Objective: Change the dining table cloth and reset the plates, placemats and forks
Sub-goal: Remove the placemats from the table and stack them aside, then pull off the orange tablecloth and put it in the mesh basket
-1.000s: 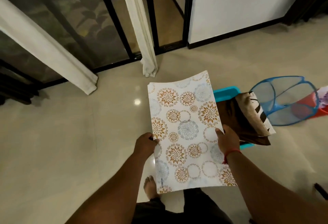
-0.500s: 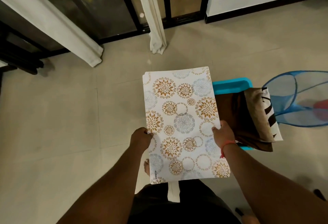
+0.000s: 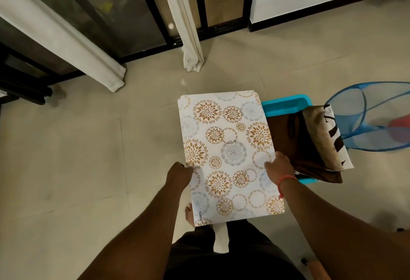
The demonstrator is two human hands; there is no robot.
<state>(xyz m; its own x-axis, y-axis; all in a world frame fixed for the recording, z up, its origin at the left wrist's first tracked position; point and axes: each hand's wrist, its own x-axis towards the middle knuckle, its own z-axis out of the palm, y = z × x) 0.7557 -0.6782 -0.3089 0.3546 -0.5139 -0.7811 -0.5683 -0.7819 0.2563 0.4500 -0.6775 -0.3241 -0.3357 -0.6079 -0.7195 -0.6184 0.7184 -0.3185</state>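
Placemats (image 3: 228, 157), a thin stack printed with orange and blue-grey floral rings on white, hang level above the floor (image 3: 66, 168), pinched at both long edges: the left hand (image 3: 179, 174) curls its fingers around the left edge and the right hand (image 3: 278, 166), with a red thread at its wrist, grips the right edge with the thumb on top. Compared with a second ago, the stack lies flatter and squarer to the view, its far edge no longer bowed upward, and the camera has tipped further down, so the curtains and the door frame sit higher while more of the person's dark shorts fills the bottom. The hands keep the same hold at the same places on the edges. Just beside the stack's right edge, a turquoise bin (image 3: 286, 105) carries a folded brown cloth (image 3: 310, 144) with a pale, dark-striped patch, which droops over the bin's near rim. Right of that stands a blue mesh hamper (image 3: 366, 122), something red showing through its netting. Two cream curtains (image 3: 190, 35) fall to the floor in front of the black-framed glass doors (image 3: 142, 13). A bare foot (image 3: 189, 214) peeks from under the stack's near left corner.
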